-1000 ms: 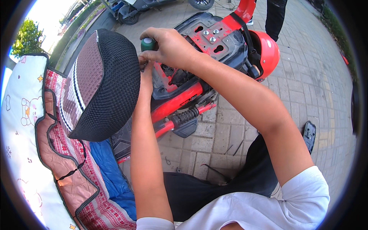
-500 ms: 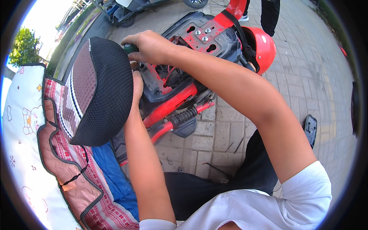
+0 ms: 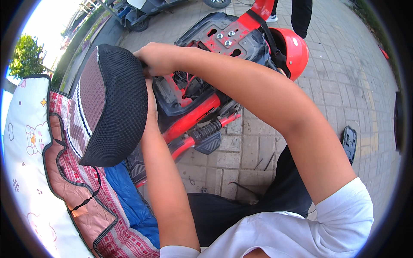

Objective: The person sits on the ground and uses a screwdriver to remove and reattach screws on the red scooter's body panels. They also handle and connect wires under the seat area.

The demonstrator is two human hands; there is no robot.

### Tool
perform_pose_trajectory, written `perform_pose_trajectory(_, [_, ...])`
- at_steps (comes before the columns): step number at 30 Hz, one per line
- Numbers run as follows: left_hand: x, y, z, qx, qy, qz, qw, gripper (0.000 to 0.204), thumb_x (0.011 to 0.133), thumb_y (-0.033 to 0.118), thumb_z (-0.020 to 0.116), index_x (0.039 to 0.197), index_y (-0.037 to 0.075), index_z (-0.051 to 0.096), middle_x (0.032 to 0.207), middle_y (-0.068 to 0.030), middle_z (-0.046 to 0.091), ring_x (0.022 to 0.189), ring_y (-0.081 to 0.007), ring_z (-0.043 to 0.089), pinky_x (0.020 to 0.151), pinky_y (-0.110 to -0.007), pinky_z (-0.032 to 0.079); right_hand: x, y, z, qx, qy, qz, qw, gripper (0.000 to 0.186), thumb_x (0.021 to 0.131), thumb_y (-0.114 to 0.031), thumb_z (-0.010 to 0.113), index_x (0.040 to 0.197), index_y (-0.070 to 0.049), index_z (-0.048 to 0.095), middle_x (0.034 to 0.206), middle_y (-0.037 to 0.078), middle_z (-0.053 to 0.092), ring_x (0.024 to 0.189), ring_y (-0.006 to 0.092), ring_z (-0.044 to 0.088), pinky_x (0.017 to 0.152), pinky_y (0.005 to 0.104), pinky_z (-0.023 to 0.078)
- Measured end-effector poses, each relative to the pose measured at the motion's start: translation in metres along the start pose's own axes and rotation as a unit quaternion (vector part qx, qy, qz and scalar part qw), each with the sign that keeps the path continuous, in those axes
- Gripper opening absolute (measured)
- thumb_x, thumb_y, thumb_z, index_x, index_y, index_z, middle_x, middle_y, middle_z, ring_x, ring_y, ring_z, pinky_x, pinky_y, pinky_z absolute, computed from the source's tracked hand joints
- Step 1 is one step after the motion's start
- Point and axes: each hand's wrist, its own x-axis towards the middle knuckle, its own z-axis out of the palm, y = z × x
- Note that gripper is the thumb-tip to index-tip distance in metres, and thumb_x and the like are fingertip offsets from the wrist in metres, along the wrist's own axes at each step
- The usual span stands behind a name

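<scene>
A scooter seat (image 3: 122,107) with black mesh sides and a brownish, white-striped cover is tipped up at the left. My left hand (image 3: 151,103) is beside its right edge, its fingers mostly hidden behind the seat and my other hand. Just above, my right hand (image 3: 158,59) is curled closed at the seat's upper right edge. Half a second ago a rounded green handle showed in that hand; now the fingers and seat cover most of it. Below and right of both hands lies the opened red and black scooter body (image 3: 193,101), with wires showing inside.
A red helmet (image 3: 297,53) hangs at the scooter's rear. A quilted cover (image 3: 32,142) with cartoon prints lies at the left. A black plastic panel (image 3: 349,144) is on the paving. Another person's legs (image 3: 301,17) stand beyond; parked scooters (image 3: 142,13) are at the back.
My right hand has shifted slightly down and left and turned, so the green handle no longer shows. My left hand has moved a little down.
</scene>
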Motion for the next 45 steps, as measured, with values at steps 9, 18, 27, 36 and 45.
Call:
perform_pose_trajectory(9, [-0.007, 0.009, 0.016, -0.227, 0.068, -0.017, 0.971, 0.036, 0.099, 0.020, 0.059, 0.129, 0.001, 0.060, 0.130, -0.0058, 0.060, 0.118, -0.0161, 0.056, 0.106, -0.036, 0.041, 0.009, 0.008, 0.021, -0.093, 0.042, -0.062, 0.993, 0.049, 0.070, -0.023, 0.083, 0.112, -0.002, 0.068, 0.105, 0.022, 0.072, 0.098, 0.0406, 0.068, 0.088, 0.0458, 0.053])
perform_pose_trajectory(18, [0.011, -0.025, -0.017, 0.055, 0.032, 0.034, 0.997, 0.029, 0.103, 0.025, 0.053, 0.125, 0.008, 0.062, 0.125, -0.0060, 0.060, 0.114, -0.0160, 0.055, 0.108, -0.037, 0.038, 0.005, 0.009, 0.013, 0.077, -0.005, 0.071, 0.994, 0.047, 0.071, -0.024, 0.084, 0.108, 0.000, 0.071, 0.099, 0.019, 0.073, 0.095, 0.0329, 0.070, 0.084, 0.0395, 0.053])
perform_pose_trajectory(27, [0.004, -0.009, 0.002, -0.215, 0.042, 0.000, 0.976, 0.032, 0.101, 0.032, 0.058, 0.121, 0.007, 0.064, 0.119, -0.0049, 0.065, 0.110, -0.0165, 0.059, 0.107, -0.038, 0.039, 0.004, 0.015, 0.017, 0.103, 0.008, 0.069, 0.992, 0.050, 0.066, -0.028, 0.088, 0.103, 0.000, 0.070, 0.100, 0.020, 0.072, 0.098, 0.0365, 0.069, 0.086, 0.0406, 0.053])
perform_pose_trajectory(36, [0.001, -0.002, 0.008, -0.241, 0.005, 0.000, 0.970, 0.032, 0.100, 0.030, 0.060, 0.123, 0.007, 0.063, 0.120, -0.0052, 0.065, 0.114, -0.0174, 0.059, 0.107, -0.039, 0.038, -0.003, 0.023, 0.013, 0.167, 0.034, 0.046, 0.984, 0.056, 0.067, -0.025, 0.086, 0.113, 0.002, 0.069, 0.103, 0.022, 0.072, 0.101, 0.0378, 0.068, 0.089, 0.0423, 0.053])
perform_pose_trajectory(45, [0.004, -0.007, 0.010, -0.245, 0.051, -0.021, 0.968, 0.038, 0.100, 0.032, 0.059, 0.128, 0.006, 0.061, 0.125, -0.0065, 0.064, 0.118, -0.0174, 0.056, 0.106, -0.038, 0.038, 0.000, 0.027, 0.017, 0.161, 0.025, -0.006, 0.987, 0.051, 0.070, -0.026, 0.082, 0.113, -0.001, 0.069, 0.108, 0.024, 0.070, 0.103, 0.0400, 0.066, 0.090, 0.0423, 0.052])
